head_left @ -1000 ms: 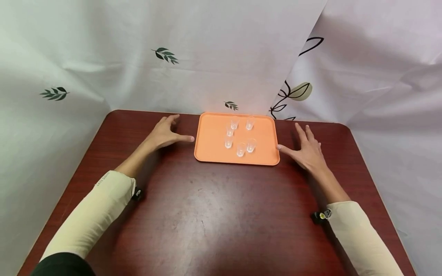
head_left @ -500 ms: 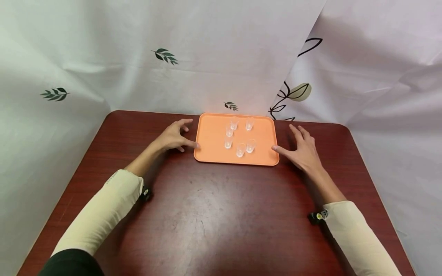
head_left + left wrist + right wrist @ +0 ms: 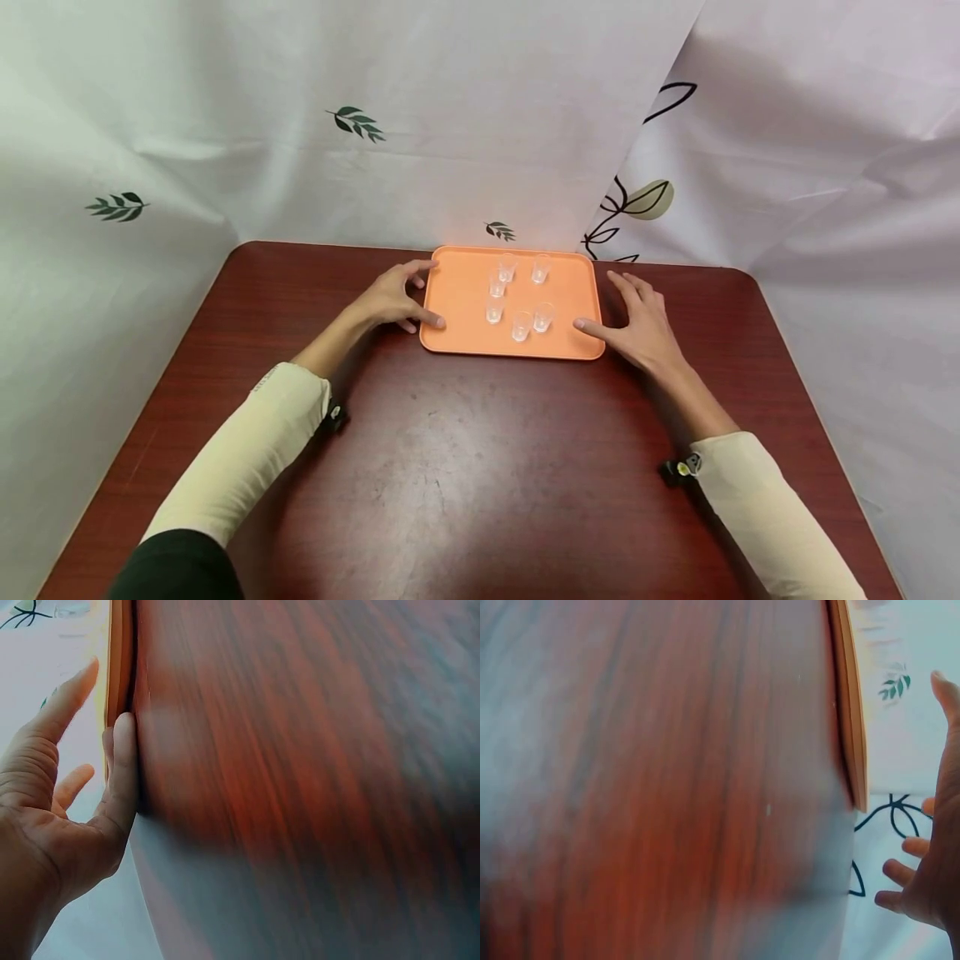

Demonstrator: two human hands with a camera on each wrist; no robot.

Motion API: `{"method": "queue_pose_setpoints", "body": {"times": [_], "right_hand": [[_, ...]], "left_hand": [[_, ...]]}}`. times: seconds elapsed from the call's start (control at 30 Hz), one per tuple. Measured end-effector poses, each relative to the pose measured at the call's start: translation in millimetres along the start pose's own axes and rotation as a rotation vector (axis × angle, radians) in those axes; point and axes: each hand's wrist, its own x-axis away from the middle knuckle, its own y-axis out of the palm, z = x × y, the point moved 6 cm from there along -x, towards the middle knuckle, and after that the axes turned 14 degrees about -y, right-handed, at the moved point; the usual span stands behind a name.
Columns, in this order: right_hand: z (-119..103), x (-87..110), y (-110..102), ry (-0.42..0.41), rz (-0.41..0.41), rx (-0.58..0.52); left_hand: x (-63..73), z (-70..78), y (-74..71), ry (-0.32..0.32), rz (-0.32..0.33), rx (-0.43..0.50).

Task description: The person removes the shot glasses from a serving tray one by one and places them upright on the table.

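An orange tray [image 3: 459, 287] lies at the far edge of the table and bears several small clear cups [image 3: 494, 312]. My left hand [image 3: 386, 298] is at the tray's left side, thumb over the rim and the other fingers spread along the side. In the left wrist view, the fingertips of this hand [image 3: 71, 814] are right at the tray's edge [image 3: 120, 660], the thumb raised above it. At the right side, my right hand [image 3: 639, 332] has its thumb over the tray and its fingers outstretched beyond the rim. The right wrist view shows that hand [image 3: 939, 870] with fingers apart.
The dark red wooden table [image 3: 450, 467] stretches from the tray toward me. Behind it hangs a white curtain [image 3: 465, 125] with leaf prints, close to the tray's far rim. Small black devices sit at the cuffs of both cream sleeves [image 3: 247, 450].
Both hands have moved inward, the left one rightward and the right one leftward, and their thumbs now reach over the tray's ends. Tray and cups stay in place.
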Motion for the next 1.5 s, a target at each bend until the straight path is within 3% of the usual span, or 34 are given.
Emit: {"method": "queue_pose_setpoints", "body": {"times": [0.47,0.83,1.07,1.3,1.5], "right_hand": [[-23.3,-11.9,19.8,-0.102,-0.055,-0.058],[-34.2,-16.2,39.7,-0.133,-0.097,-0.141],[-42.6,-19.4,44.8,-0.161,-0.112,-0.174],[-44.5,-20.2,42.9,-0.167,-0.110,-0.188],[-46.2,-20.0,43.2,-0.183,-0.092,-0.208]], "left_hand": [[-7.6,7.4,5.9,0.047,0.067,-0.163],[-8.4,9.2,9.2,0.061,0.138,-0.224],[-7.5,11.6,7.8,0.037,0.093,-0.246],[-9.9,13.5,5.0,-0.038,0.026,-0.161],[-9.8,10.8,6.1,-0.061,0.037,-0.130]]}}
